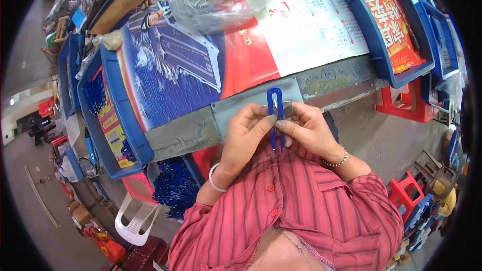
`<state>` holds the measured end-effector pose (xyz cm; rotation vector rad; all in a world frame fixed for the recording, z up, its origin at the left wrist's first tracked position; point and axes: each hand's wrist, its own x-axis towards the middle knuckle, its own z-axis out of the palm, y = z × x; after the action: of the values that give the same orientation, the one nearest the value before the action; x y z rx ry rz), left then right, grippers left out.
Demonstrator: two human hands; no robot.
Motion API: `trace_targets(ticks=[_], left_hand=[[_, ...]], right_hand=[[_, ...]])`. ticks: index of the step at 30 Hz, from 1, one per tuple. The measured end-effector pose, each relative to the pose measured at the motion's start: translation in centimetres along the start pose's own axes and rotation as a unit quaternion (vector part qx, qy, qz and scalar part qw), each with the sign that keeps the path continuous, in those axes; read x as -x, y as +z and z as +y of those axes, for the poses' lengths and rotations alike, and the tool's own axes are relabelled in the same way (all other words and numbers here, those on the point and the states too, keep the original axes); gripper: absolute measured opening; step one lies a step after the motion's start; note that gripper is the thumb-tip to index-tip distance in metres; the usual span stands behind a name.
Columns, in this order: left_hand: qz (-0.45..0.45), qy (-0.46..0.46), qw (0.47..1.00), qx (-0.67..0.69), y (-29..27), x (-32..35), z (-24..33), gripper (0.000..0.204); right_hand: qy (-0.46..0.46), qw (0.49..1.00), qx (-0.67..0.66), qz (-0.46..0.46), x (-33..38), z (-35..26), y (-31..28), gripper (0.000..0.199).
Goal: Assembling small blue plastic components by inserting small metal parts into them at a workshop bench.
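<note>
Both hands meet in front of my chest at the table's near edge. Between them stands a narrow blue U-shaped piece [274,91], its rounded end pointing away from me and its two legs toward me. My left hand [243,135] pinches its left leg between thumb and fingers. From the other side, my right hand [315,131] closes on the right leg, thumb on top. A small grey metal piece [287,112] lies crosswise at the legs, by the right fingertips; its full shape is hidden by the fingers.
A clear plastic bag [188,0] of small metal parts sits on a calendar poster [316,25]. Blue trays flank the table, the left one [120,108] with blue pieces, the right one [396,78] with a red package [391,30]. Many blue pieces [175,188] are heaped below left.
</note>
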<state>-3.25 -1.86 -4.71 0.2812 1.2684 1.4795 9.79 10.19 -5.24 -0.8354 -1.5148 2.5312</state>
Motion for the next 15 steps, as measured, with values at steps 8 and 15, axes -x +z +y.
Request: trace_targets(ticks=[8, 15], left_hand=[[-0.002, 0.050, 0.998, -0.028, 0.3, -0.2, 0.2, 0.012], [-0.007, 0.056, 0.997, -0.055, 1.0, -0.5, 1.4, 0.014]], right_hand=[[-0.035, 0.997, 0.063, 0.021, 0.1, -0.3, 0.2, 0.016], [-0.068, 0.997, -0.006, 0.024, 0.3, -0.9, 0.6, 0.018]])
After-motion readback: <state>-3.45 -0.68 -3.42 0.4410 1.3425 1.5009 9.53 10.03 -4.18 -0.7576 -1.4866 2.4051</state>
